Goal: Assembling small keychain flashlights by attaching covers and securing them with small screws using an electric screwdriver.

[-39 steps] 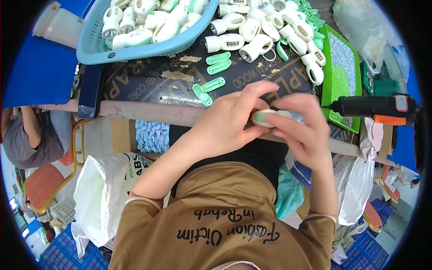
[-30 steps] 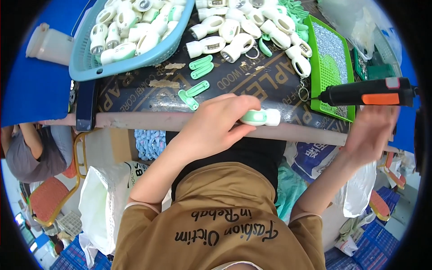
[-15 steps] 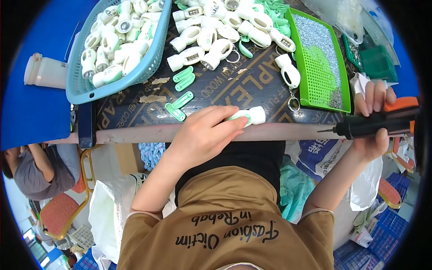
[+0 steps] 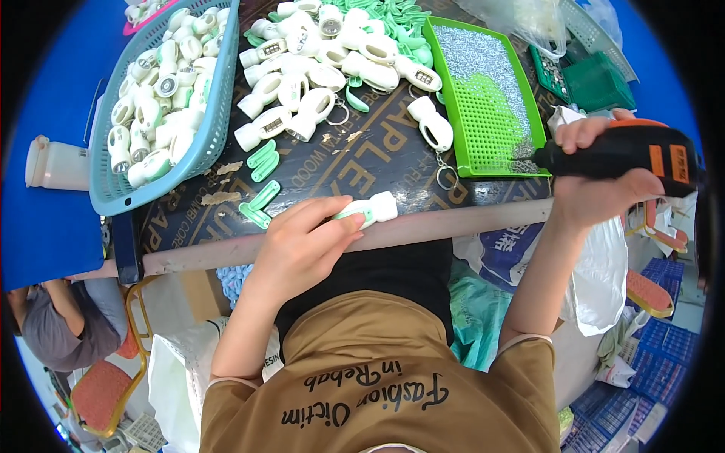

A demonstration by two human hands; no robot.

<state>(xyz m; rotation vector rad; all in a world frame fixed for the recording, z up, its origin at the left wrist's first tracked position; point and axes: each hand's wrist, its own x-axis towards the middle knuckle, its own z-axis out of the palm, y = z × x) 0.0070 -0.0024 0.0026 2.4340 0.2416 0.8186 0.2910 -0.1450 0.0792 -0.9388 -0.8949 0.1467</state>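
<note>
Left hand (image 4: 302,240) gripping a white-and-green flashlight (image 4: 384,206), at near edge of counter (image 4: 468,198). Right hand (image 4: 593,185) wrapped round a black power screwdriver (image 4: 604,153), bit over near end of green tray (image 4: 477,113) with small screws; contact there: can't tell. Green clips (image 4: 263,160) left, beyond the left hand. Farther: flashlight pile (image 4: 293,90), blue basket (image 4: 151,187) of more flashlights to its left.

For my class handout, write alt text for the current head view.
The left hand holds a white and green flashlight at the table edge; the right hand grips a black power screwdriver, its tip at a green tray. Similar flashlights fill a blue basket.
</note>
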